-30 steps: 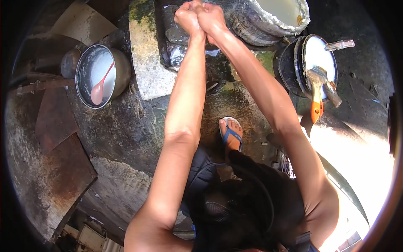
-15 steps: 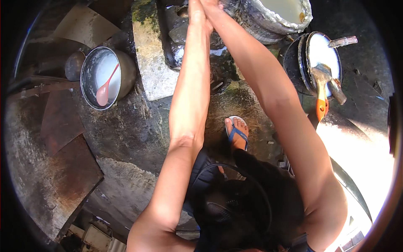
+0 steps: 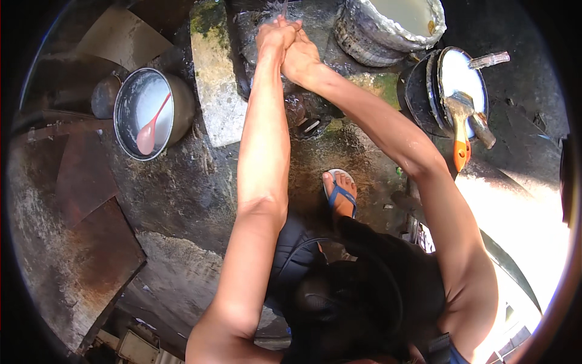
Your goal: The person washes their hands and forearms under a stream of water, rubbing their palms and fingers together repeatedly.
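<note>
– Left hand [image 3: 273,41] and right hand [image 3: 301,59] have come fully into view since the last frame, where the top edge cut them off. Apart?
– Together, fingers overlapping; I can't tell whether anything lies between the palms.
– And the water [image 3: 276,10]?
– Blurred splashing at top centre, near the fingertips, its source cut off, like the crusted pot [image 3: 364,45], upper right.
</note>
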Demonstrator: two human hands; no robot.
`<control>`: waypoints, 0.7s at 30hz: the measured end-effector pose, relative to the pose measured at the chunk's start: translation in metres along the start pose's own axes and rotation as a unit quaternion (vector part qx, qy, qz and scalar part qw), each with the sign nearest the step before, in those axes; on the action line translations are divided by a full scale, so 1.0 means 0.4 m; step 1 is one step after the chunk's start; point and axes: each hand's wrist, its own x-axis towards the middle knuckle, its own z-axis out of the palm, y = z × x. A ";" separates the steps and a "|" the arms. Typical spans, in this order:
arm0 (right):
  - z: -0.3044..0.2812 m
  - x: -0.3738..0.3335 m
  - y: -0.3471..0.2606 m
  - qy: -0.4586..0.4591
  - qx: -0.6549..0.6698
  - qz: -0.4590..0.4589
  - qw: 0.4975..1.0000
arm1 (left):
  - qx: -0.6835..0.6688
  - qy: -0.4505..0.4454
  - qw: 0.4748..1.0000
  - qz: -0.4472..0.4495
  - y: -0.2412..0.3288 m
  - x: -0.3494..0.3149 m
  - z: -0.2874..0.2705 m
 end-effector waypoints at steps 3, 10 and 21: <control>0.004 -0.038 0.033 0.004 0.162 0.009 0.987 | -0.047 -0.018 0.999 0.009 -0.004 0.006 0.043; -0.087 -0.075 0.019 -0.014 0.083 -0.034 0.996 | -0.108 -0.047 0.993 0.021 0.010 0.007 0.008; -0.041 -0.034 0.025 0.149 0.006 -0.041 0.988 | -0.448 -0.150 0.881 0.030 -0.012 0.035 -0.033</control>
